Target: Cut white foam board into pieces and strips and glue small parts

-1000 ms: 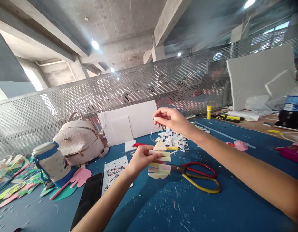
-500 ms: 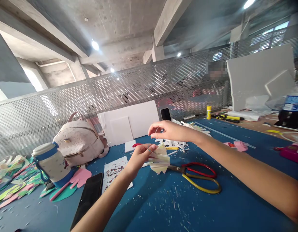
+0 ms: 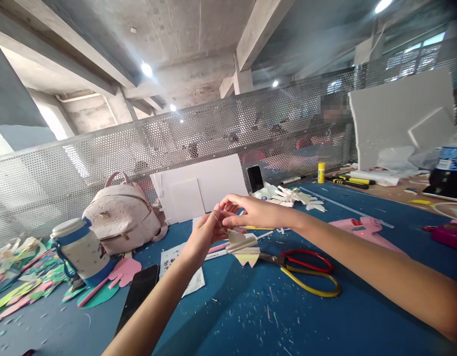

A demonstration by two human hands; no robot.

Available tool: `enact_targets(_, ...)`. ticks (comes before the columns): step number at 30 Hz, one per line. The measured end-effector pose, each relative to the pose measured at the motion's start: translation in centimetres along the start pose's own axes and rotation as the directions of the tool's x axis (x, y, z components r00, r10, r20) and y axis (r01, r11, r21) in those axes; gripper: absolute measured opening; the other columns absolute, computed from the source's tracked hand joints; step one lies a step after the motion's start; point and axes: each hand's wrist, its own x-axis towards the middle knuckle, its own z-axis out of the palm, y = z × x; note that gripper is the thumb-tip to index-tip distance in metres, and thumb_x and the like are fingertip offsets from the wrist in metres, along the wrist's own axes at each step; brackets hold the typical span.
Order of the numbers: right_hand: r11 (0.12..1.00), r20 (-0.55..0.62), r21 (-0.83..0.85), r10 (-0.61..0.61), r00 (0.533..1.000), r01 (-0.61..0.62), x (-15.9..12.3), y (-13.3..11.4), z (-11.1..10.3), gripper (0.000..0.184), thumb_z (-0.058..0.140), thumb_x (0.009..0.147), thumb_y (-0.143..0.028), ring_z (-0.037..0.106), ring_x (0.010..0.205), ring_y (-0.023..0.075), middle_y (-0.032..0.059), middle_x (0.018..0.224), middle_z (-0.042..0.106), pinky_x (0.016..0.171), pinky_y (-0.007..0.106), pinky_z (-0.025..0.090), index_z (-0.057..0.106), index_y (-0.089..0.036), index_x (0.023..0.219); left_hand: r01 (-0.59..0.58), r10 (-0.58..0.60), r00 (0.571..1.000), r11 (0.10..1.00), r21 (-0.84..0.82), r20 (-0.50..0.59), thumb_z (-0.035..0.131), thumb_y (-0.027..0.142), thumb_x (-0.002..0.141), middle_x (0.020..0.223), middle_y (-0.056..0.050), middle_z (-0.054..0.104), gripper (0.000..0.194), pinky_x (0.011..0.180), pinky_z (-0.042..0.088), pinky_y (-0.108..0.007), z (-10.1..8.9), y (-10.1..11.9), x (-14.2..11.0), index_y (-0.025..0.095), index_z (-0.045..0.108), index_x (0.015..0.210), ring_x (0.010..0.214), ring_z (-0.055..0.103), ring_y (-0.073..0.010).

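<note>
1. The left hand [image 3: 200, 235] and right hand [image 3: 250, 210] meet over the middle of the blue tabletop [image 3: 228, 316]. Fingers of both curl close together in narrow grips. A thin, pale blue sliver [image 3: 214, 215] shows at the left fingertips; I cannot tell what else, if anything, either hand pinches.
2. The pale yellow, pleated paper-like piece [image 3: 246, 254] with pointed ends lies to the right and near side of the joined fingertips — just beside them. Whether a finger touches it is unclear. Its folds run roughly left to right, the right ends a little farther away; the right hand looks slightly nearer to it.
3. The long-bladed scissors [image 3: 275, 259] with one red and one yellow handle loop lie right of the piece, blades pointing left toward it, handles to the right.
4. Counted: two hands, one pleated piece, one pair of scissors, one yellow glue stick [image 3: 321, 173] far right, one pink glue gun [image 3: 369, 226] partly behind the right forearm, two phones — a flat black one [image 3: 139, 294] near left, an upright dark-screened one [image 3: 255, 179] far — one white-and-blue flask [image 3: 78, 252] and one pale pink backpack [image 3: 119, 215] on the left. White scraps [image 3: 295, 195] beyond the right hand are too many to count surely.
</note>
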Motion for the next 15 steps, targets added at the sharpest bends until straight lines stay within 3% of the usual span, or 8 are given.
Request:
enact_targets(2,0.995,0.093,0.102,-0.016,0.996,0.006,0.1,-0.1,0.3,0.057,0.062,0.089,-0.052,0.061,0.107,0.0228,0.0099,0.119,0.065,0.079,0.031,0.052,0.051,-0.022,0.136,-0.014,0.014,1.0,0.998,-0.055,-0.005,0.054,0.062,0.09,0.093,-0.015,0.077,0.057,0.074,0.057,-0.032,-0.3,1.0,-0.2,0.01,0.07,0.109,0.086,0.075,-0.0262)
enact_targets(4,0.945,0.232,0.323,-0.021,0.973,-0.056,0.4,-0.1,0.6,0.058,0.061,0.092,-0.048,0.059,0.116,0.0223,0.0106,0.132,0.059,0.083,0.031,0.054,0.046,-0.025,0.143,-0.005,0.005,1.0,0.995,-0.1,-0.007,0.052,0.058,0.092,0.099,-0.016,0.077,0.054,0.074,0.058,-0.034,-1.0,2.1,-0.3,0.011,0.068,0.113,0.087,0.075,-0.0265)
enact_targets(6,0.787,0.354,0.587,-0.04,0.934,-0.189,0.6,0.1,1.1,0.053,0.065,0.091,-0.039,0.058,0.119,0.0221,0.0104,0.138,0.055,0.092,0.033,0.053,0.05,-0.025,0.14,0.013,-0.013,1.0,0.991,-0.132,0.001,0.047,0.057,0.095,0.11,-0.018,0.074,0.054,0.079,0.058,-0.037,-1.8,3.0,-0.4,0.012,0.067,0.117,0.091,0.074,-0.0279)
enact_targets(8,0.62,0.421,0.725,-0.057,0.905,-0.299,0.8,0.6,2.0,0.049,0.07,0.088,-0.032,0.06,0.118,0.0222,0.0116,0.134,0.059,0.1,0.039,0.049,0.056,-0.022,0.134,0.014,-0.014,1.0,0.988,-0.154,0.001,0.043,0.056,0.097,0.121,-0.018,0.07,0.056,0.087,0.056,-0.041,-2.7,3.7,-0.5,0.012,0.065,0.121,0.102,0.071,-0.0298)
enact_targets(11,0.588,0.46,0.729,-0.042,0.887,-0.35,1.0,1.4,3.7,0.052,0.072,0.086,-0.03,0.061,0.116,0.0225,0.0135,0.127,0.062,0.104,0.042,0.046,0.056,-0.018,0.134,-0.004,0.0,1.0,0.984,-0.176,-0.026,0.039,0.052,0.099,0.13,-0.018,0.065,0.054,0.097,0.052,-0.042,-3.8,4.1,-0.5,0.011,0.062,0.125,0.115,0.065,-0.0306)
enact_targets(15,0.59,0.467,0.714,-0.002,0.884,-0.376,0.9,1.8,5.8,0.055,0.077,0.081,-0.025,0.061,0.115,0.021,0.0125,0.125,0.063,0.105,0.037,0.044,0.059,-0.016,0.132,-0.017,0.003,0.998,0.974,-0.227,-0.064,0.037,0.047,0.102,0.134,-0.017,0.062,0.05,0.102,0.049,-0.043,-4.1,4.3,-0.5,0.011,0.06,0.128,0.123,0.06,-0.03)
